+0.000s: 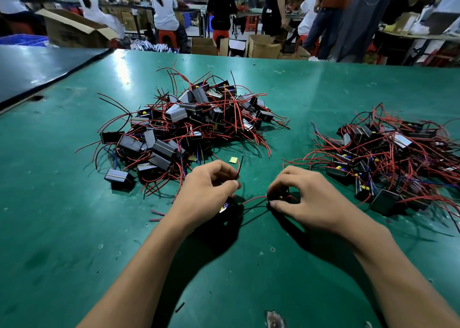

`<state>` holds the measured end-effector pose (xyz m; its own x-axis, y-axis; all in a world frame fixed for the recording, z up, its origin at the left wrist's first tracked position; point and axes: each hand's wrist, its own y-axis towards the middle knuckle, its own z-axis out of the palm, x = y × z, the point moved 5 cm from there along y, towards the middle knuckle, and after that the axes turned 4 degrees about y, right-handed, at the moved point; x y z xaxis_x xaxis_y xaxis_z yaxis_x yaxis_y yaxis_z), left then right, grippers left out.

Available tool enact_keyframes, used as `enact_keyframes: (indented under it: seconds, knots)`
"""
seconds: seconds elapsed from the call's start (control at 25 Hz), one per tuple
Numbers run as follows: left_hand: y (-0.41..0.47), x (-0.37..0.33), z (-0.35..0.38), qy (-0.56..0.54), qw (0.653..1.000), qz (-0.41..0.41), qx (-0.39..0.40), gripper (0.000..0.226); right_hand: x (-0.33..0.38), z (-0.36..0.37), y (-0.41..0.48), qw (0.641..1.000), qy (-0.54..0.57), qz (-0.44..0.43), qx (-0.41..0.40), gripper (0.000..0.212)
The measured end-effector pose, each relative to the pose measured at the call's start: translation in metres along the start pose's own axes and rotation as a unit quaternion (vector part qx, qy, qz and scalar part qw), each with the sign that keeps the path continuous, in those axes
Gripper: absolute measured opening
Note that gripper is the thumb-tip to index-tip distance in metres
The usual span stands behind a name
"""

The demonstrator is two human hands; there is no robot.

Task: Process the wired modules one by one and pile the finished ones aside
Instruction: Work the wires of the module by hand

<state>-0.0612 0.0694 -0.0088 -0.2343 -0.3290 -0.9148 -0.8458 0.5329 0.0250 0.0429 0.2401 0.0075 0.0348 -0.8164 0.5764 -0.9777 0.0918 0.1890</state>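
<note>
Two heaps of small black modules with red and black wires lie on the green table (249, 265): a large pile (189, 123) at centre left and a flatter pile (388, 158) at the right. My left hand (206, 190) holds a black module (226, 207) under its palm and pinches thin wires (239, 171) between thumb and fingers. My right hand (298, 193) grips a second small black module (278, 198), mostly hidden by the fingers. Red and black wires (254, 200) run between the two hands.
A small yellow tape scrap (234, 159) lies just beyond my hands. Cut wire bits (156, 215) sit left of my left wrist. A dark table (37, 71) adjoins at the far left. Several people and cardboard boxes (263, 46) are past the far edge.
</note>
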Motion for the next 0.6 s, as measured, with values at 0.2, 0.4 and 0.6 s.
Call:
enact_keyframes:
  seconds: [0.2, 0.4, 0.6]
  knots:
    - [-0.001, -0.003, 0.003, 0.009, 0.998, 0.012, 0.064, 0.018, -0.005, -0.013, -0.004, 0.998, 0.028, 0.038, -0.044, 0.020]
    - [-0.001, -0.003, 0.004, -0.012, 0.998, 0.020, 0.065, 0.010, 0.017, 0.014, 0.001, 0.998, -0.047, -0.013, 0.030, 0.022]
    - [-0.001, -0.004, 0.005, 0.016, 0.998, 0.037, 0.040, 0.019, 0.013, 0.016, -0.003, 0.994, -0.015, -0.005, 0.107, 0.022]
